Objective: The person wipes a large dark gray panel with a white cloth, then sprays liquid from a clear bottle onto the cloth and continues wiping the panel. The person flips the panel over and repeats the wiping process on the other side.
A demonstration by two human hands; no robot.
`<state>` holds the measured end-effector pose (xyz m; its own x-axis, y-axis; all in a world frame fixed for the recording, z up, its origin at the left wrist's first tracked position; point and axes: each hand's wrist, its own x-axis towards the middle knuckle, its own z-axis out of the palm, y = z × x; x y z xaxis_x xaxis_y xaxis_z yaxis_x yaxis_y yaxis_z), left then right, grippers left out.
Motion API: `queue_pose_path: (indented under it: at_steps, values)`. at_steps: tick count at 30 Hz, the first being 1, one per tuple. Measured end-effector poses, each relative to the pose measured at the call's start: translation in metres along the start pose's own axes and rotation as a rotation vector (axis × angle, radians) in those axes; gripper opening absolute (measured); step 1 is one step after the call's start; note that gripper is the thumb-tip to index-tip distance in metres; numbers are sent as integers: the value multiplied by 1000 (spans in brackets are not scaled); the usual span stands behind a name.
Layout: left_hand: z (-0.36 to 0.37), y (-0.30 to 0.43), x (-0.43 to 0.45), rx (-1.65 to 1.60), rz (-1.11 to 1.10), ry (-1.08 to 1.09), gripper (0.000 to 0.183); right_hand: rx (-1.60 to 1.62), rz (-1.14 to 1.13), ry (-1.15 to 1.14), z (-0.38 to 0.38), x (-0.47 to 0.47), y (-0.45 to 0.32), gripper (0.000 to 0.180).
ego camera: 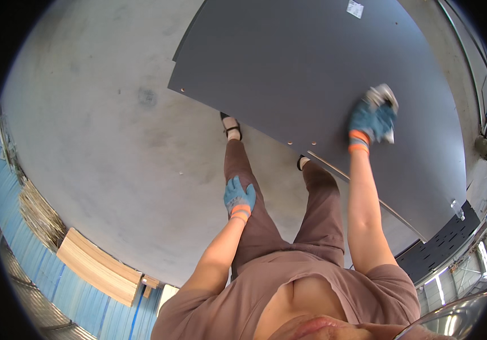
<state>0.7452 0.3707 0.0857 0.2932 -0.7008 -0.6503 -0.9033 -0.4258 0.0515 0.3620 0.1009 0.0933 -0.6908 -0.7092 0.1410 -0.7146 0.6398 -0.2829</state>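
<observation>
My right hand point(372, 117), in a blue work glove with an orange cuff, presses a crumpled whitish cloth point(383, 94) onto a large dark grey panel point(290, 63). Both the hand and the cloth look blurred. Several small round holes sit along the panel's near edge. Part of that edge shows a pale strip point(366, 194). My left hand point(239, 195), gloved the same way, rests on my thigh just above the knee, with its fingers apart and nothing in it. A white label point(354, 8) with writing is stuck near the panel's far side.
A clear plastic bottle point(457, 209) is at the panel's right corner, beside a dark slotted sheet point(447, 242). Stacked pale wooden boards point(99, 267) and a bundle of thin strips point(41, 214) lie along the blue wall point(77, 310). Concrete floor point(111, 140) spreads to the left.
</observation>
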Motion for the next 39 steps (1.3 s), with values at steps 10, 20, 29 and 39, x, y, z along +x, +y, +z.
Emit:
queue_pose_path:
  at_steps: [10,20,29,39]
  values:
    - [-64,-29,108,101,13,-283,73,289,-1161,-446,89,-191,-342,59]
    - [-85,-39,132,35,2,-317,71,-269,-714,-30,70,-16,-143,74]
    - [-87,-39,128,63,13,-320,67,65,-954,-17,152,-38,-338,63]
    - [-66,-44,122,78,31,-231,66,472,-1321,-629,55,-171,-266,52]
